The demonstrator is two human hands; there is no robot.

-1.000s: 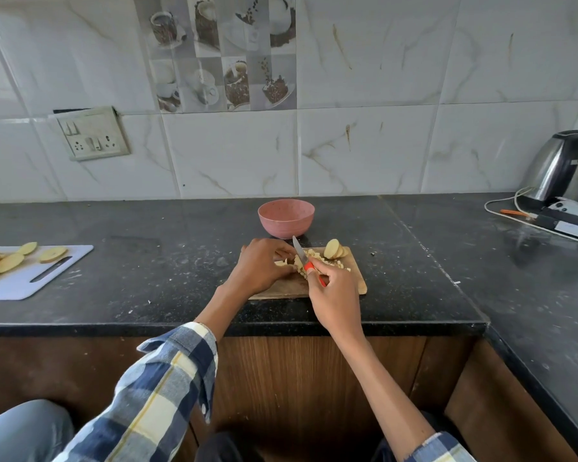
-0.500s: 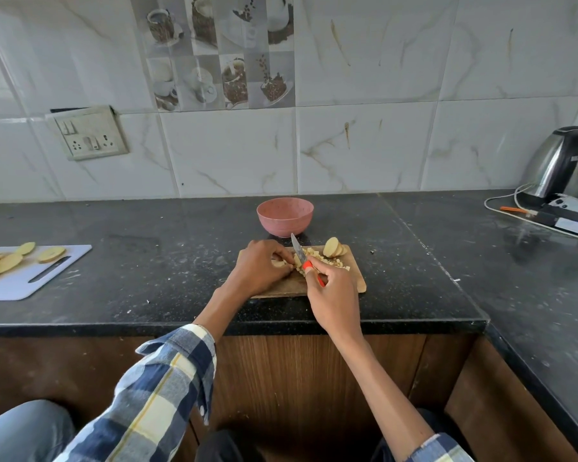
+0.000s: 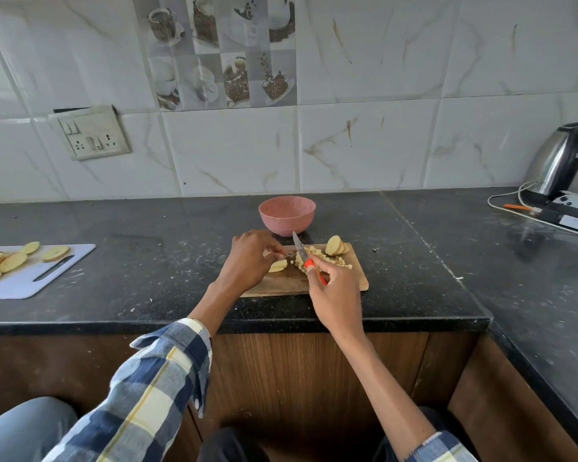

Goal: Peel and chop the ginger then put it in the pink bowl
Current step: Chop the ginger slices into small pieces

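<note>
Holding the knife (image 3: pixel 300 251) by its orange handle, my right hand (image 3: pixel 336 296) has a clenched grip, blade tip toward the bowl (image 3: pixel 287 215). My left hand (image 3: pixel 250 261) pinches ginger slices (image 3: pixel 277 265) on the board (image 3: pixel 357 278) near the counter's (image 3: pixel 414 261) front edge. I judge chopping about half done: diced ginger (image 3: pixel 324 258) is piled mid-board, an uncut chunk (image 3: pixel 335 245) waits at the far-right corner, and nothing shows in the bowl.

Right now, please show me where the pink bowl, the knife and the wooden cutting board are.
pink bowl (image 3: pixel 286 217): head view, on its outer front wall.
knife (image 3: pixel 299 247): head view, on the middle of the bare blade.
wooden cutting board (image 3: pixel 356 278): head view, on a bare part near its right edge.
</note>
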